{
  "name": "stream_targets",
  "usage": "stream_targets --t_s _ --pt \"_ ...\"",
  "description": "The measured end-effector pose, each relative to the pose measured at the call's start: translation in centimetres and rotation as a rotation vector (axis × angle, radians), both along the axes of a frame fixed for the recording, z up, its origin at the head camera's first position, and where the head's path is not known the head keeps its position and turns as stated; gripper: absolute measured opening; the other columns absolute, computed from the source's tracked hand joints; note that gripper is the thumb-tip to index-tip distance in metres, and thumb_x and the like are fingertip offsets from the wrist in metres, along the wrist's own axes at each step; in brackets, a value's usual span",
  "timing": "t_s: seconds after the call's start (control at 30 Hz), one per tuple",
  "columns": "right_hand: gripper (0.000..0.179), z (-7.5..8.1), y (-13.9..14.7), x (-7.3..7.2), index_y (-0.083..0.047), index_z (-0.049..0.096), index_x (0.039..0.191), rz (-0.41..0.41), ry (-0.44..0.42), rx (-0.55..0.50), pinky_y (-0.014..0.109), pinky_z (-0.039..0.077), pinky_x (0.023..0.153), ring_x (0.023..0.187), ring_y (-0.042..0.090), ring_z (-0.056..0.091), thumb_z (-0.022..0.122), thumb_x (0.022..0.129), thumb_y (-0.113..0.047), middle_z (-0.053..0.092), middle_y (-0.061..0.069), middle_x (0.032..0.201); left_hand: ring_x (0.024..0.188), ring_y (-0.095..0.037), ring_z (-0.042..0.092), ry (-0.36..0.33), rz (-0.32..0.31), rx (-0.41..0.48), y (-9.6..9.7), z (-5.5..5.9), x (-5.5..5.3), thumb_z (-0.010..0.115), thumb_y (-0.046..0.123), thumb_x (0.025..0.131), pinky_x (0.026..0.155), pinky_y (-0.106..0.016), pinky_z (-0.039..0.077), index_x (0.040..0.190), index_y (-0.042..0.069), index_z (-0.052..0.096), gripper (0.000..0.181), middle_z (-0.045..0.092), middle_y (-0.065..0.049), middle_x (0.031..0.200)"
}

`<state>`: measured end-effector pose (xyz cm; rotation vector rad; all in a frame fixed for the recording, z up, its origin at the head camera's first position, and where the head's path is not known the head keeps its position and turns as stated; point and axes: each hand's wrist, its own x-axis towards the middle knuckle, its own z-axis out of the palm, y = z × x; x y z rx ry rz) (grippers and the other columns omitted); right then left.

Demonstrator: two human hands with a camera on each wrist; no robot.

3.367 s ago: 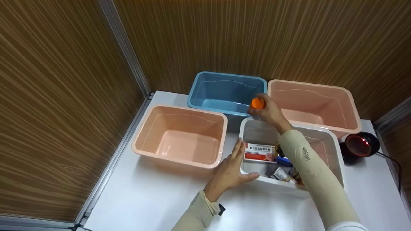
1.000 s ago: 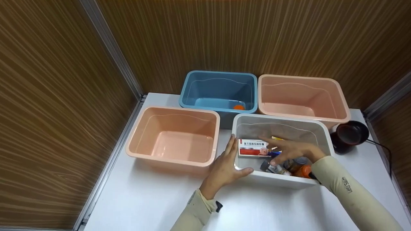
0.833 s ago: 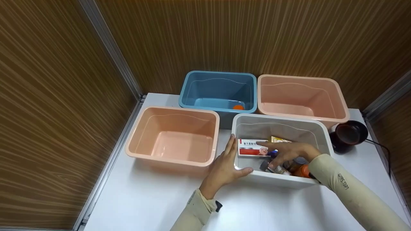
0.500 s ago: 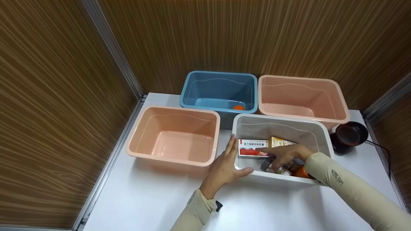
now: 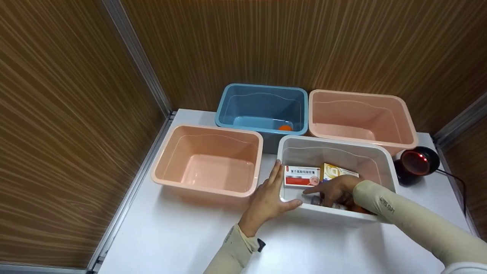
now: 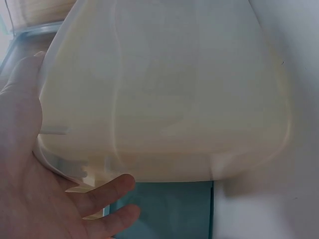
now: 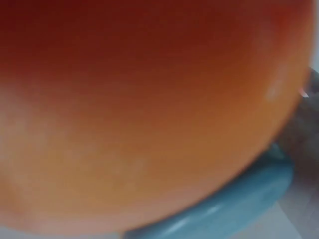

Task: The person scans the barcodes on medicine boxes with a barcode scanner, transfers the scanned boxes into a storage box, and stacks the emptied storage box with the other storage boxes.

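My left hand (image 5: 266,203) rests at the near left corner of the white bin (image 5: 335,141), thumb at the front rim and straight fingers along the side. In the left wrist view that hand (image 6: 45,194) spreads against the bin's pale wall (image 6: 169,89). My right hand (image 5: 336,188) reaches down inside the bin, index finger extended; I cannot tell whether it holds anything. Beyond it lie a red-and-white medicine box (image 5: 302,176) and a yellow-and-white box (image 5: 336,173). A dark-capped bottle (image 5: 315,200) shows below the fingers. A blurred orange rounded surface (image 7: 149,129) fills the right wrist view.
A blue bin (image 5: 262,130) with an orange-topped item (image 5: 285,128) inside stands behind. Peach bins stand at left (image 5: 205,190) and back right (image 5: 361,95). A dark round device (image 5: 415,163) with red lights and a cable (image 5: 454,179) is at the right.
My right hand let go of an orange-topped item in the blue bin and came back into the white bin. It has sunk lower among the items, uncovering the yellow-and-white box. My left hand stayed.
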<state>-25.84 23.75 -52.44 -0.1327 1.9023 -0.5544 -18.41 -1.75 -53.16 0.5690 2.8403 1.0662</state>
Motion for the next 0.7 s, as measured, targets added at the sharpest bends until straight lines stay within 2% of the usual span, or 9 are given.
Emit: stream_targets --t_s 0.13,0.27,0.3,0.37,0.43,0.5,0.57,0.63,0.7 --pt "0.084 -0.4 -0.2 0.6 -0.045 0.038 0.142 0.070 0.057 0.019 0.033 0.045 0.052 0.076 0.024 0.052 0.072 0.078 -0.003 0.046 0.012 0.114 0.132 -0.023 0.037 0.009 0.005 -0.007 0.1 0.1 0.1 0.045 0.087 0.065 0.102 -0.046 0.034 0.153 0.026 -0.002 0.116 -0.015 0.017 0.155" --pt "0.082 -0.6 -0.3 0.9 -0.046 0.044 0.139 0.081 0.105 0.010 0.031 0.040 0.047 0.073 0.024 0.052 0.068 0.078 0.004 0.047 0.011 0.114 0.131 -0.023 0.037 0.007 0.010 -0.003 0.1 -0.1 0.3 0.045 0.087 0.065 0.101 -0.046 0.035 0.152 0.029 -0.005 0.115 -0.014 0.017 0.155" --pt "0.080 -0.6 -0.3 0.9 -0.045 0.045 0.138 0.067 0.107 0.003 0.033 0.042 0.049 0.076 0.025 0.053 0.070 0.078 0.002 0.049 0.012 0.113 0.132 -0.023 0.036 0.005 0.012 -0.001 0.1 -0.1 0.3 0.046 0.087 0.065 0.101 -0.047 0.035 0.151 0.031 -0.006 0.115 -0.014 0.017 0.155" --pt "0.076 -0.6 -0.4 0.7 -0.046 0.046 0.137 0.076 0.156 0.006 0.038 0.045 0.061 0.090 0.027 0.051 0.075 0.078 -0.009 0.048 0.009 0.116 0.133 -0.023 0.035 0.004 0.011 0.004 0.0 -0.2 0.3 0.046 0.086 0.065 0.102 -0.047 0.034 0.150 0.032 -0.007 0.114 -0.014 0.018 0.155" --pt "0.074 -0.6 -0.5 0.5 -0.044 0.046 0.138 0.122 0.198 0.002 0.045 0.044 0.073 0.096 0.028 0.050 0.078 0.076 -0.018 0.051 0.007 0.115 0.133 -0.024 0.035 0.000 0.010 0.007 0.0 -0.2 0.3 0.047 0.086 0.065 0.102 -0.048 0.034 0.151 0.032 -0.006 0.114 -0.013 0.018 0.155" --pt "0.073 -0.7 -0.7 0.4 -0.042 0.045 0.139 0.178 0.217 -0.009 0.049 0.041 0.082 0.101 0.026 0.046 0.078 0.077 -0.021 0.050 0.004 0.115 0.132 -0.024 0.036 0.006 0.010 0.004 0.0 -0.3 0.4 0.047 0.086 0.066 0.101 -0.048 0.034 0.152 0.030 -0.002 0.114 -0.013 0.017 0.155" --pt "0.070 -0.9 -0.8 0.5 -0.042 0.045 0.139 0.256 0.213 -0.010 0.047 0.039 0.084 0.101 0.025 0.045 0.073 0.081 -0.016 0.050 0.003 0.114 0.132 -0.024 0.037 0.013 0.010 -0.001 0.0 -0.3 0.3 0.046 0.086 0.066 0.100 -0.048 0.036 0.153 0.028 0.001 0.114 -0.012 0.017 0.155" --pt "0.072 -1.0 -1.0 0.6 -0.044 0.044 0.139 0.297 0.188 0.000 0.041 0.041 0.079 0.099 0.023 0.046 0.069 0.083 -0.007 0.050 0.002 0.110 0.130 -0.024 0.039 0.026 0.013 -0.008 0.0 -0.3 0.2 0.045 0.087 0.066 0.100 -0.048 0.037 0.153 0.025 0.003 0.115 -0.012 0.016 0.155" --pt "0.075 -1.1 -1.1 0.7 -0.052 0.043 0.136 0.327 0.197 0.030 0.039 0.040 0.075 0.101 0.022 0.044 0.067 0.084 -0.003 0.047 0.000 0.114 0.130 -0.024 0.039 0.032 0.012 -0.013 0.0 -0.2 0.0 0.045 0.087 0.066 0.099 -0.047 0.037 0.153 0.025 0.003 0.115 -0.011 0.015 0.156"
